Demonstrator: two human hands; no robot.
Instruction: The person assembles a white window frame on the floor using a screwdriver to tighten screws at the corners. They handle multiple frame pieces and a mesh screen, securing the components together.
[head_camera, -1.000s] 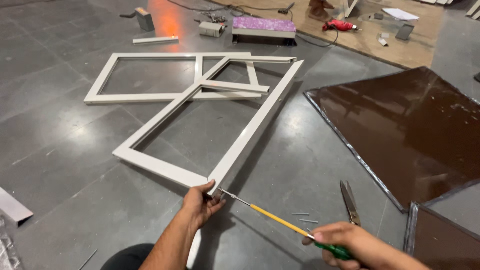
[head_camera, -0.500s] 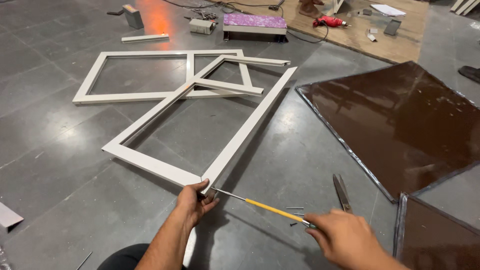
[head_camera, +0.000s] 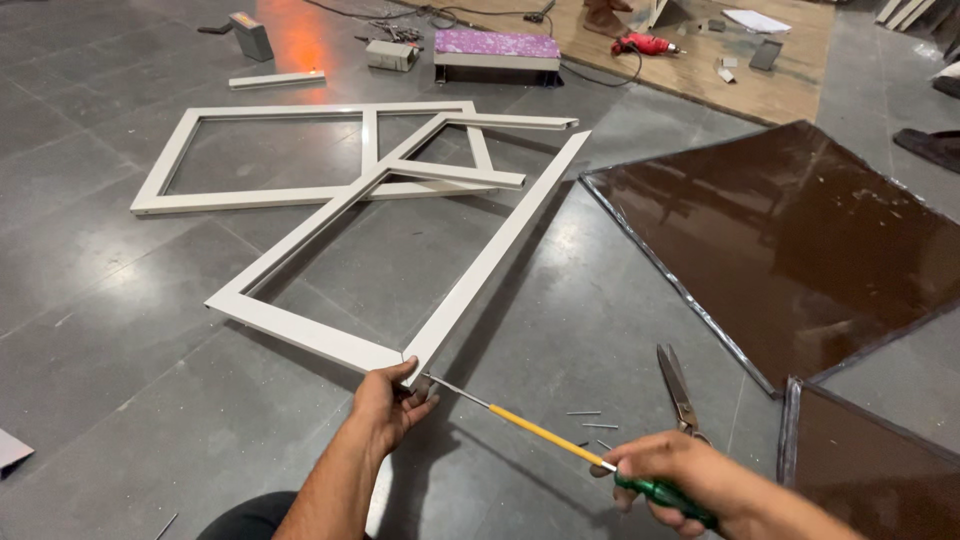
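Note:
A white metal frame (head_camera: 470, 285) lies on the grey tiled floor, its near corner close to me. My left hand (head_camera: 385, 405) grips that corner. My right hand (head_camera: 675, 480) holds a screwdriver (head_camera: 545, 433) by its green handle; the yellow shaft and steel tip point at the frame corner by my left thumb. A second white frame (head_camera: 270, 195) lies further off, partly under the first.
Scissors (head_camera: 678, 385) and a few loose screws (head_camera: 590, 425) lie by my right hand. Two dark brown glass panels (head_camera: 790, 240) (head_camera: 870, 470) cover the floor on the right. At the back sit a purple-topped box (head_camera: 497, 52), a red drill (head_camera: 645, 44) and a wooden board (head_camera: 700, 70).
My right hand has slid back along the screwdriver to the green handle. The tip stays at the frame corner, and my left hand keeps its grip.

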